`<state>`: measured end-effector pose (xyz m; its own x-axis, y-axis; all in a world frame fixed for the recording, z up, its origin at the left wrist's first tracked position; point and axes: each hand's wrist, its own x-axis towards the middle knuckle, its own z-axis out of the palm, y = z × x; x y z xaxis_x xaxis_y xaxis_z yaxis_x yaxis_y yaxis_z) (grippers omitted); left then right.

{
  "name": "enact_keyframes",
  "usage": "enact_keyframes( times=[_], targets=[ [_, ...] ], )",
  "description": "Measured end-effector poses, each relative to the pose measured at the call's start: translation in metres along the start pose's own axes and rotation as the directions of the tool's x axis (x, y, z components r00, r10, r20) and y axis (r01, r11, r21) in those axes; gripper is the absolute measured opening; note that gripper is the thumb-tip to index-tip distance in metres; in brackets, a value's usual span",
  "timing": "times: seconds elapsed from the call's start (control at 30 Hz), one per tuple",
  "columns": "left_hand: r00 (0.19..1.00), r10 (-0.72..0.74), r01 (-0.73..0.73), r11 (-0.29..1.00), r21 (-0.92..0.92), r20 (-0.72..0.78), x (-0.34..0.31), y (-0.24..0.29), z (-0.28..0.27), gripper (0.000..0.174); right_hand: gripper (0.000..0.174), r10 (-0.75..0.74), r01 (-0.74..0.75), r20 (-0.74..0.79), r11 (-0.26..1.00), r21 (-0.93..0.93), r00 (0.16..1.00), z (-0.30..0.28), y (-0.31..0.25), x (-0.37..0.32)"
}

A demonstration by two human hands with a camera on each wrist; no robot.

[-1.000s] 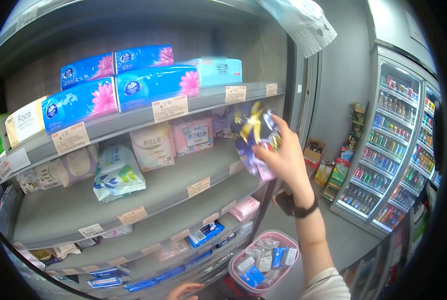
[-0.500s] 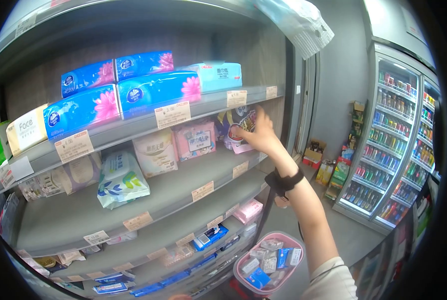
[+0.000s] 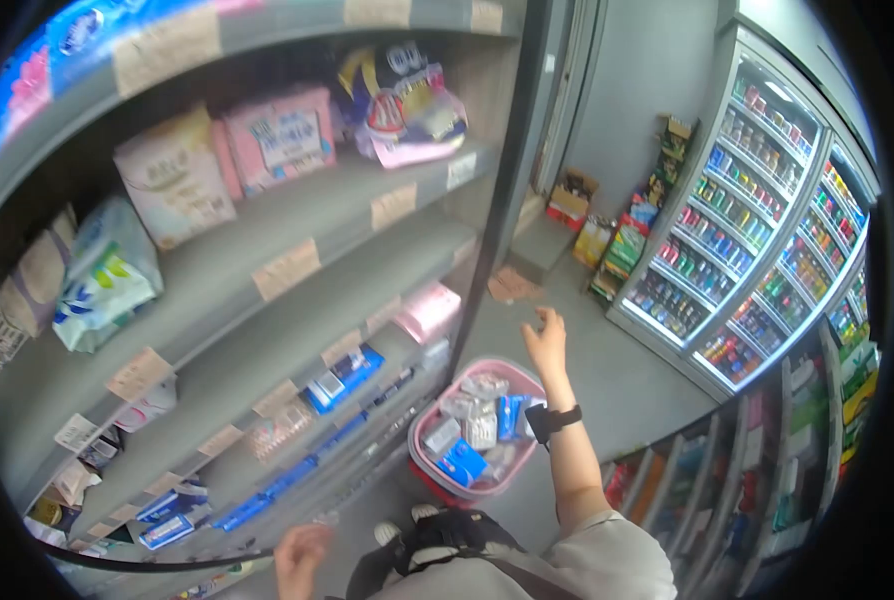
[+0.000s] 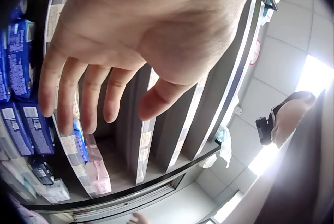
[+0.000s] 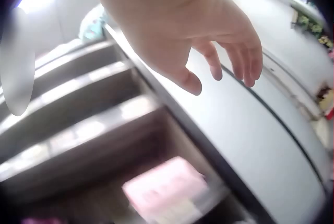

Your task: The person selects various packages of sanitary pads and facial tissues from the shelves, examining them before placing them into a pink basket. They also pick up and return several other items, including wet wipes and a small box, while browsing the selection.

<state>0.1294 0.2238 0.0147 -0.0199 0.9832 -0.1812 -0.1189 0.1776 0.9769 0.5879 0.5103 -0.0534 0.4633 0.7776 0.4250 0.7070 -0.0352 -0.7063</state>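
Shop aisle, head view: tiered grey shelves (image 3: pixel 297 270) fill the left of the frame and glass-door drink coolers (image 3: pixel 757 230) line the right. A pink basket (image 3: pixel 487 363) stands on the floor at lower centre, filled with small blue and silver packets (image 3: pixel 472 430).

The right hand (image 3: pixel 547 340) is raised at centre frame, just above and to the right of the basket's far rim. Its fingers are loosely curved and it holds nothing; a black wrist strap (image 3: pixel 550 420) sits level with the basket's right edge. The right wrist view confirms the empty right hand (image 5: pixel 209 36), with a blurred pink pack (image 5: pixel 164 187) on a shelf beneath it.

The left hand (image 3: pixel 302 555) lies at the bottom edge, left of the basket and apart from it, beside the lowest shelves. In the left wrist view the left hand (image 4: pixel 135 41) hangs with relaxed, spread fingers, gripping nothing, in front of blue packs (image 4: pixel 21 104) at the left of the frame.

The two hands are well apart, and the basket lies between them without touching either.
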Motion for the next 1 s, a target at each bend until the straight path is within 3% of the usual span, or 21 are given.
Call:
enact_keyframes(
  times=[0.07, 0.13, 0.27, 0.33, 0.43, 0.47, 0.5, 0.57, 0.63, 0.7, 0.73, 0.77, 0.87, 0.9, 0.97, 1.0],
  targets=[
    [1.0, -0.007, 0.007, 1.0, 0.028, -0.003, 0.0, -0.001, 0.002, 0.03, 0.069, 0.153, -0.142, 0.029, 0.96, -0.243, 0.988, 0.022, 0.084, -0.04],
    [0.999, -0.044, 0.044, 0.997, 0.056, -0.003, 0.001, -0.001, 0.005, 0.031, 0.086, 0.4, -0.333, 0.116, 0.865, -0.376, 0.909, 0.027, 0.122, -0.08],
    [0.996, -0.092, 0.089, 0.989, 0.12, 0.017, 0.003, 0.003, 0.013, 0.035, 0.096, 0.512, -0.383, 0.196, 0.802, -0.458, 0.836, 0.044, 0.192, -0.154],
    [0.993, -0.111, 0.103, 0.983, 0.153, 0.043, 0.007, -0.006, 0.009, 0.039, 0.095, 0.693, -0.577, 0.179, 0.693, -0.433, 0.698, 0.05, 0.196, -0.174],
    [0.992, -0.099, 0.094, 0.994, 0.059, 0.078, 0.014, -0.02, 0.008, 0.047, 0.086, 0.684, -0.587, 0.121, 0.692, -0.42, 0.72, 0.049, 0.194, -0.184],
    [0.997, -0.076, 0.075, 0.996, 0.046, 0.028, 0.015, -0.01, 0.018, 0.036, 0.086, 0.685, -0.587, 0.124, 0.692, -0.421, 0.718, 0.05, 0.2, -0.184],
    [0.998, -0.053, 0.054, 0.998, 0.034, -0.023, 0.015, -0.005, 0.024, 0.027, 0.081, 0.628, -0.549, 0.103, 0.739, -0.391, 0.772, 0.051, 0.207, -0.182],
    [0.998, -0.062, 0.063, 0.997, 0.045, -0.01, 0.015, -0.007, 0.022, 0.029, 0.077, 0.571, -0.509, 0.082, 0.78, -0.363, 0.817, 0.057, 0.225, -0.177],
    [0.998, -0.067, 0.067, 0.996, 0.056, 0.005, 0.015, -0.007, 0.02, 0.031, 0.065, 0.602, -0.601, -0.016, 0.795, -0.086, 0.798, 0.066, 0.24, -0.162],
    [0.998, -0.059, 0.059, 0.997, 0.051, -0.007, 0.014, -0.008, 0.02, 0.031, 0.06, 0.534, -0.535, -0.036, 0.838, -0.107, 0.845, 0.062, 0.232, -0.15],
    [0.998, -0.06, 0.06, 0.997, 0.049, -0.014, 0.014, -0.009, 0.019, 0.031, 0.057, 0.653, -0.678, 0.216, 0.732, 0.062, 0.726, 0.039, 0.189, -0.134],
    [0.999, -0.054, 0.054, 0.997, 0.06, -0.004, 0.014, -0.009, 0.019, 0.031, 0.054, 0.672, -0.81, 0.477, 0.56, 0.174, 0.566, 0.016, 0.137, -0.118],
    [0.999, -0.049, 0.049, 0.994, 0.099, 0.0, 0.017, -0.005, 0.025, 0.03, 0.045, 0.375, -0.718, 0.707, 0.643, 0.268, 0.6, -0.017, 0.052, -0.1],
    [0.999, -0.042, 0.04, 0.991, 0.127, 0.01, 0.019, -0.003, 0.028, 0.03, 0.045, 0.368, -0.721, 0.721, 0.642, 0.258, 0.586, -0.025, 0.025, -0.096],
    [0.997, -0.075, 0.07, 0.988, 0.136, 0.029, 0.026, 0.0, 0.029, 0.032, 0.045, -0.036, -0.575, 0.811, 0.688, 0.444, 0.583, -0.039, -0.028, -0.092],
    [0.993, -0.036, 0.023, 0.994, 0.111, 0.113, 0.031, 0.002, 0.03, 0.041, 0.045, -0.045, -0.583, 0.823, 0.684, 0.439, 0.567, -0.044, -0.054, -0.093]
  ],
)
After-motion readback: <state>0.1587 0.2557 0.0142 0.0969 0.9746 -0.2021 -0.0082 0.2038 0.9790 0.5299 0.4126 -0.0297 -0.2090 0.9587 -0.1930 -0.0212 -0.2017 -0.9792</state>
